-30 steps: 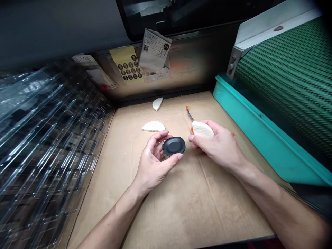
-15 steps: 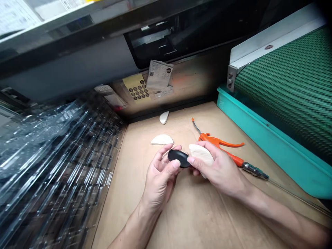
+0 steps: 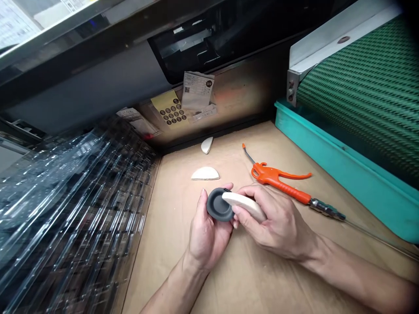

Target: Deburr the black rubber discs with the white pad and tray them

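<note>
My left hand (image 3: 209,237) is wrapped round a dark grey round part (image 3: 216,205) with a raised rim and a recessed middle, its hollow face turned up. Between the thumb and fingers of my right hand (image 3: 275,218) is a cream half-round pad (image 3: 245,205), perhaps felt. The pad's tip lies over the right side of the grey part; whether it presses on it I cannot tell. Another cream half-round pad (image 3: 205,173) lies on the brown board just beyond my hands, with a smaller cream wedge (image 3: 207,145) farther back.
An orange air blow gun (image 3: 278,179) with its hose lies right of my hands on the brown board (image 3: 173,244). Clear plastic trays (image 3: 81,218) are stacked at left. A teal bin (image 3: 327,161) stands beneath a green conveyor belt (image 3: 369,87). Labels (image 3: 198,89) hang on the back panel.
The dark part has been turned from its smooth black side to its hollow grey face. My right hand has tilted the cream pad and brought it over that face.
</note>
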The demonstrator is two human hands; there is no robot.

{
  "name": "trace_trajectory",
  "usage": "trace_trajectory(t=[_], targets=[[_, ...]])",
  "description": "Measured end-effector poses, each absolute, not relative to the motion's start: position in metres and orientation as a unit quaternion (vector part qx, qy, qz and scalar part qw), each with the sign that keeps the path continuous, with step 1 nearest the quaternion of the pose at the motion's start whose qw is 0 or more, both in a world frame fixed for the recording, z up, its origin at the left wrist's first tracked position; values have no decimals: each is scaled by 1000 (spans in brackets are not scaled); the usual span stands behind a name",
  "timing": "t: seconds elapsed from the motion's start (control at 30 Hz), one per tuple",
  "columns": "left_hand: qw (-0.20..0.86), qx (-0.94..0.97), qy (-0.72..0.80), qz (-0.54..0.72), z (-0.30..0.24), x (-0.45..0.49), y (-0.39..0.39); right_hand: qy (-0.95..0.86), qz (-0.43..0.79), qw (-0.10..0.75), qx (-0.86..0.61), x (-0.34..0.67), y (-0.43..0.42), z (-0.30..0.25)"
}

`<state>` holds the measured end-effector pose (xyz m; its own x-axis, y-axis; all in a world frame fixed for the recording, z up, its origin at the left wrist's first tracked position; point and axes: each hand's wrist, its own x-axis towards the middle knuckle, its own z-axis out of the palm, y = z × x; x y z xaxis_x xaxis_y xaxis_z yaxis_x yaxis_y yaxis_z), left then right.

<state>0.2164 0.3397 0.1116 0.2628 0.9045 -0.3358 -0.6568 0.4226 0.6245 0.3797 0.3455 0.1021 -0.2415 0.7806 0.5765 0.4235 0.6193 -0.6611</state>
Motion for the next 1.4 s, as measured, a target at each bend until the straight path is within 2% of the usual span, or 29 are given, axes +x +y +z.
trace_trajectory(t=[0.17, 0.27, 0.43, 0.63, 0.8, 1.07, 1.27, 1.4], targets=[[767, 194, 364, 491, 101, 228, 334, -778, 111, 460, -413, 378, 345, 96], [749, 194, 389, 500, 97, 231, 333, -772, 139, 467, -407, 374, 344, 93], [731, 185, 404, 518, 100, 232, 334, -783, 224, 494, -303, 369, 343, 91], [702, 159, 460, 520, 102, 231, 336, -803, 267, 453, -281, 373, 345, 97], [723, 167, 416, 526, 97, 233, 334, -804, 208, 471, -297, 373, 346, 96], [720, 185, 404, 533, 89, 235, 330, -770, 97, 480, -408, 371, 346, 96], [723, 175, 409, 528, 91, 233, 334, -786, 218, 492, -304, 370, 346, 97], [697, 157, 442, 542, 94, 230, 339, -812, 255, 438, -290, 378, 349, 98]])
